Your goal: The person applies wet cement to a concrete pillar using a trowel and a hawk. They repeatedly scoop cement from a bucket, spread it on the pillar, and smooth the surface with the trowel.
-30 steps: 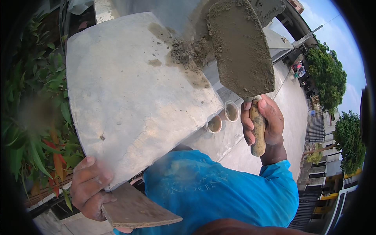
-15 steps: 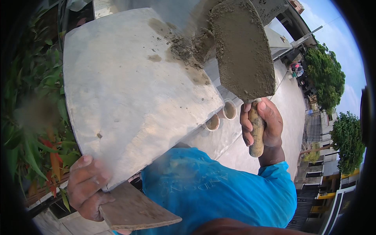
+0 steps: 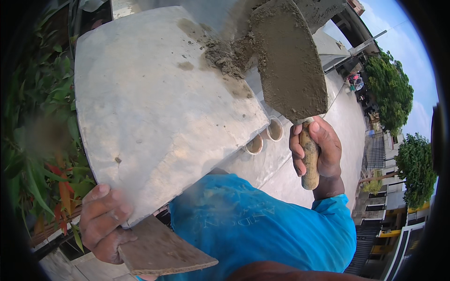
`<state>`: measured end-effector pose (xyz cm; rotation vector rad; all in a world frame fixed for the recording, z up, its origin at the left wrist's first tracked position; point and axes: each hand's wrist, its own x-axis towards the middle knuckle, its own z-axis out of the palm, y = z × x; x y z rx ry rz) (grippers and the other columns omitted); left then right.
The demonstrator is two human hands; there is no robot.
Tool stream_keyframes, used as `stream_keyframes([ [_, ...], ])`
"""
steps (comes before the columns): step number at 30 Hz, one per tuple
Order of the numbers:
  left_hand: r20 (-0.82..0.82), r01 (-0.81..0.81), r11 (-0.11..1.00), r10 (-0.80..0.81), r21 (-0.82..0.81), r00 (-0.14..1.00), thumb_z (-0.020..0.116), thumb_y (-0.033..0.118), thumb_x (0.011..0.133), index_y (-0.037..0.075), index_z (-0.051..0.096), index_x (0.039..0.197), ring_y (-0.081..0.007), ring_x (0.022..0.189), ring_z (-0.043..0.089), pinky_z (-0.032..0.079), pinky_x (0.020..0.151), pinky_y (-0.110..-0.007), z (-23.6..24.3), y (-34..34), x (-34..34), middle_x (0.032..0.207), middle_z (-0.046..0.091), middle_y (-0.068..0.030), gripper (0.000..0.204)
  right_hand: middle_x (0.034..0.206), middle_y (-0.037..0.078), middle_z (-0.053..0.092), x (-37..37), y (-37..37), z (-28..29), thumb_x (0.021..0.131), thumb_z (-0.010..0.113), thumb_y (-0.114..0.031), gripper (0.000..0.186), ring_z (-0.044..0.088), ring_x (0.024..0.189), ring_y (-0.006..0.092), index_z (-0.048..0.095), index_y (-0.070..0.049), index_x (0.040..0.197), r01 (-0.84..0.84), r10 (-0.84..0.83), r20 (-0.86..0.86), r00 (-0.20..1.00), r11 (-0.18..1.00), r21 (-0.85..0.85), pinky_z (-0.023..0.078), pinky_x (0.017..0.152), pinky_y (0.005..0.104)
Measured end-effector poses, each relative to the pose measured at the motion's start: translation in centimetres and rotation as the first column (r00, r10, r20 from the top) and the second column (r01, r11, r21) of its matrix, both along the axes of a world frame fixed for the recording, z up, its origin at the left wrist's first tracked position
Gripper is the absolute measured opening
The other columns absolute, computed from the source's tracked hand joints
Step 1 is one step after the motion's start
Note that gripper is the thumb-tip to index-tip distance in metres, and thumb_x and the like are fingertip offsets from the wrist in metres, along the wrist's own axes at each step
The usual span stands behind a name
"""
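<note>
My right hand (image 3: 323, 145) is wrapped round the wooden handle of a trowel (image 3: 290, 65). Its broad blade points up and away, coated in wet grey-brown mortar. A lump of mortar (image 3: 227, 58) lies by the blade on the far right edge of a pale grey slab (image 3: 164, 103), with smears and crumbs around it. At the lower left my left hand (image 3: 105, 222) has its fingers curled over the near corner of the slab, closed on a flat brown board (image 3: 164, 248). Part of its thumb side is hidden behind the board.
Two cups (image 3: 265, 136) stand below the slab's right edge on pale paving (image 3: 347, 136). Leafy plants (image 3: 42, 154) crowd the left side. Far right are trees (image 3: 417, 168), a fence (image 3: 375, 150) and buildings. A mortar-smeared grey surface (image 3: 323, 14) rises behind the trowel.
The trowel has tilted very slightly, its handle end shifting a little right and nearer. My left hand and the board keep nearly the same place.
</note>
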<state>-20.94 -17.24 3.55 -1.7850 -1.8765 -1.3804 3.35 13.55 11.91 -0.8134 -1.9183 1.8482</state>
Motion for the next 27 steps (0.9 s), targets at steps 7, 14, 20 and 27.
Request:
stream_keyframes([
  [7, 0.006, 0.002, 1.0, -0.002, -0.008, 1.0, 0.076, 0.015, 0.067, 0.007, 0.053, 0.065, -0.0323, 0.11, 0.068, 0.054, 0.098, -0.055, 0.0, 0.0, -0.2, 0.105, 0.068, -0.0078, 0.024, 0.075, 0.012, 0.054, 0.3, -0.1, 0.1, 0.104, 0.049, -0.04, 0.044, 0.053, 0.051, 0.0148, 0.054, 0.003, 0.109, 0.018, -0.018, -0.009, 1.0, 1.0, -0.012, 0.047, 0.04, 0.0254],
  [14, 0.011, -0.012, 0.999, 0.011, 0.034, 1.0, 0.076, 0.015, 0.068, 0.008, 0.054, 0.065, -0.0332, 0.11, 0.068, 0.054, 0.099, -0.055, -1.1, -0.2, -0.1, 0.104, 0.069, -0.0093, 0.024, 0.068, 0.013, 0.053, 1.1, -0.3, 1.7, 0.105, 0.047, -0.037, 0.042, 0.048, 0.041, 0.015, 0.055, 0.004, 0.107, -0.002, 0.002, -0.008, 1.0, 1.0, -0.003, 0.044, 0.039, 0.0233],
  [20, -0.041, 0.029, 0.998, -0.026, 0.058, 0.999, 0.076, 0.013, 0.069, 0.007, 0.056, 0.068, -0.0343, 0.111, 0.067, 0.054, 0.098, -0.056, -1.2, 0.0, -0.4, 0.106, 0.068, -0.0106, 0.021, 0.067, 0.011, 0.054, 0.7, 1.0, 2.9, 0.107, 0.045, -0.038, 0.042, 0.048, 0.037, 0.0157, 0.055, 0.002, 0.107, -0.067, 0.078, 0.096, 0.992, 0.991, -0.114, 0.043, 0.038, 0.0241],
  [27, -0.006, 0.011, 0.992, -0.01, 0.128, 1.0, 0.075, 0.013, 0.072, 0.007, 0.057, 0.069, -0.0343, 0.109, 0.068, 0.054, 0.097, -0.056, -1.9, 0.4, -0.1, 0.104, 0.068, -0.0114, 0.02, 0.066, 0.012, 0.054, 0.1, 0.7, 3.9, 0.108, 0.044, -0.035, 0.039, 0.049, 0.036, 0.0166, 0.056, 0.003, 0.108, 0.004, 0.029, 0.226, 0.974, 0.989, -0.146, 0.043, 0.037, 0.025],
])
